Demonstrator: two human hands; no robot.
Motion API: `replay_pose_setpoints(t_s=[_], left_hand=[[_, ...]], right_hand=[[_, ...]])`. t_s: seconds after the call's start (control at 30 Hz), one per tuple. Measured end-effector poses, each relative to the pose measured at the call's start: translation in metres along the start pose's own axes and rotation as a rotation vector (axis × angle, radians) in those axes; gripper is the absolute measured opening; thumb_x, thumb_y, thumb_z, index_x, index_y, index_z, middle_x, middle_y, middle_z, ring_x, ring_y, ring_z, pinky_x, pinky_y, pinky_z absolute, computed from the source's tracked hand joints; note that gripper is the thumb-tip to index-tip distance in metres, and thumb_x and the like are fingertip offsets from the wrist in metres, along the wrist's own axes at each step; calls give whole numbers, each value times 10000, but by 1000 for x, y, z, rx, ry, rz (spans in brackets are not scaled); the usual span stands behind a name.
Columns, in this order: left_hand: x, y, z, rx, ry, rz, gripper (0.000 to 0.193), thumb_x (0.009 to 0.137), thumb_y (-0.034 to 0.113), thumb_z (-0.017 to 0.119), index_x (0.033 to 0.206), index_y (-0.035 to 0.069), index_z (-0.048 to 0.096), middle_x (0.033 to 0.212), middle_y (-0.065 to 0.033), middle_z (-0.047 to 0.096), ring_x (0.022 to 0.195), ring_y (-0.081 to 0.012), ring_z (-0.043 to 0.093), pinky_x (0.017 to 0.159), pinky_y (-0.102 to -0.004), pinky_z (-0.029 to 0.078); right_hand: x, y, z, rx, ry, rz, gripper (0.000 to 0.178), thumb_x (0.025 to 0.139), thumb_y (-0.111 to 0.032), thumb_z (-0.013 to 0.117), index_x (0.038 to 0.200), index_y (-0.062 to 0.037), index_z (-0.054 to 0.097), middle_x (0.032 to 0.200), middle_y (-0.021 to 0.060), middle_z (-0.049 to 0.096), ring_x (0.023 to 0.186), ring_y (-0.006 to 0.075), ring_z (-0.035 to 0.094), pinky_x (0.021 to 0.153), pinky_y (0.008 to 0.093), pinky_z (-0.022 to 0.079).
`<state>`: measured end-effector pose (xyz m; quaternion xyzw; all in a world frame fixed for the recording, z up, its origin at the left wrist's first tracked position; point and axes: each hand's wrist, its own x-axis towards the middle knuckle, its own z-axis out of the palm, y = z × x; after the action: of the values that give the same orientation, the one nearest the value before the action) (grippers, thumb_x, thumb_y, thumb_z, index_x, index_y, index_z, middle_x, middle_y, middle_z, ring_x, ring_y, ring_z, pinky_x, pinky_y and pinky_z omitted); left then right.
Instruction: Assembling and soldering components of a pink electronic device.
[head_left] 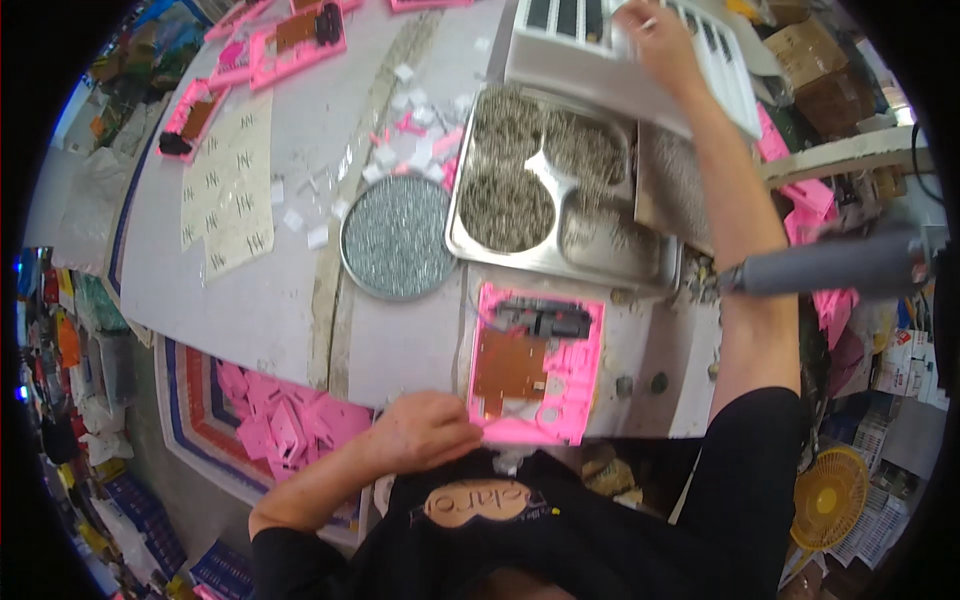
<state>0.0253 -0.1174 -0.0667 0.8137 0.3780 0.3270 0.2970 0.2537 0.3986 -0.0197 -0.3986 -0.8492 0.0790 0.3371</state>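
Observation:
A pink plastic casing (570,395) lies at the table's near edge, with a brown board (510,368), a black part (545,318) and thin wires in it. My left hand (430,432) is closed, its fingertips at the casing's lower left corner. Far right, my right hand (655,40) reaches over a white slotted tray (575,72) with dark contents. Its fingers are pinched around something small and whitish, too blurred to name. Between the hands sits a metal tray (545,245) with several piles of small screws or pins.
A round dish (398,237) of small silvery pieces stands left of the metal tray. A grey cylindrical tool (830,268) crosses over my right forearm. More pink casings (295,48) lie far left, near a marked sheet (228,190). Pink parts fill a bin (185,400) below left.

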Motion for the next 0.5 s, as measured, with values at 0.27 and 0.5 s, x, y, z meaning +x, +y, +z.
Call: replay_pose_setpoints(t_s=[0.27, 0.5], left_hand=[[-3, 6, 4, 6, 31, -65, 198, 771, 121, 818, 941, 98, 718, 827, -48, 597, 711, -252, 620, 604, -380, 491], [-5, 8, 5, 38, -17, -94, 190, 791, 129, 800, 953, 107, 703, 852, -46, 584, 739, -253, 628, 635, -379, 508]], right_hand=[[-167, -72, -169, 571, 728, 326, 106, 961, -64, 609, 985, 3, 687, 958, 92, 689, 923, 201, 638, 853, 349, 504], [-339, -239, -101, 490, -437, 83, 175, 765, -48, 795, 912, -100, 715, 900, 21, 691, 965, 251, 572, 839, 368, 475]])
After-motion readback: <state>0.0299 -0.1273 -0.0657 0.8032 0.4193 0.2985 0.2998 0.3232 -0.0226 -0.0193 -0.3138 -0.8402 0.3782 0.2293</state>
